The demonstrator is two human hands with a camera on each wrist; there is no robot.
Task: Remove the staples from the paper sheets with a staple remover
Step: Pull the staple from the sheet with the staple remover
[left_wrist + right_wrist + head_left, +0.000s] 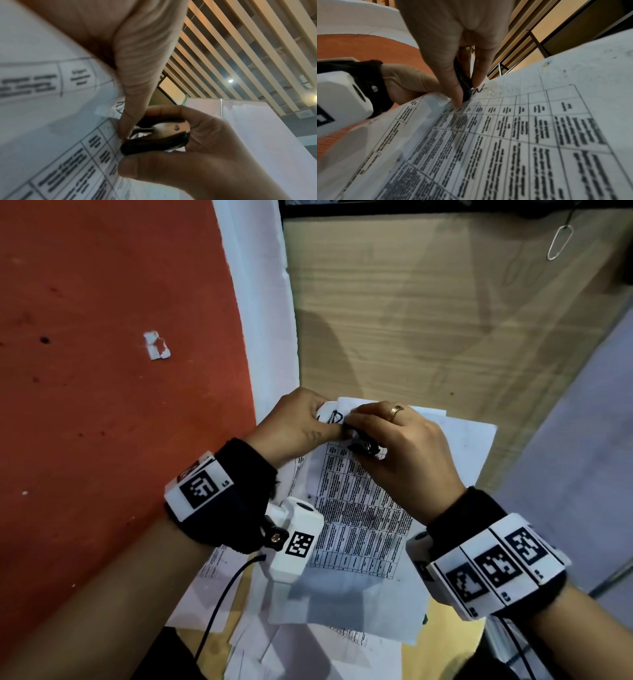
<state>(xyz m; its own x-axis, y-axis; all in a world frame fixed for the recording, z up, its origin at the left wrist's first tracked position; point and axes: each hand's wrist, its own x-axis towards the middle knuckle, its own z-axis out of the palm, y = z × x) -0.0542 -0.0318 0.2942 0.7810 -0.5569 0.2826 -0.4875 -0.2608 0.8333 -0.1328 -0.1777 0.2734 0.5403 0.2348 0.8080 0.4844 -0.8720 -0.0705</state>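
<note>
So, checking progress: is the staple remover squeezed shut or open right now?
Partly squeezed, not fully shut. The right hand pinches the remover at the paper's corner, with a gap visible between its jaws. The staple is not visible.

2 hands (298,426), 1 staple remover (364,445), 1 paper clip (560,242), several paper sheets (359,515).

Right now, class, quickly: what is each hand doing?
Left hand: pinches the top corner of the paper sheets.
Right hand: grips the staple remover at that corner.
</note>
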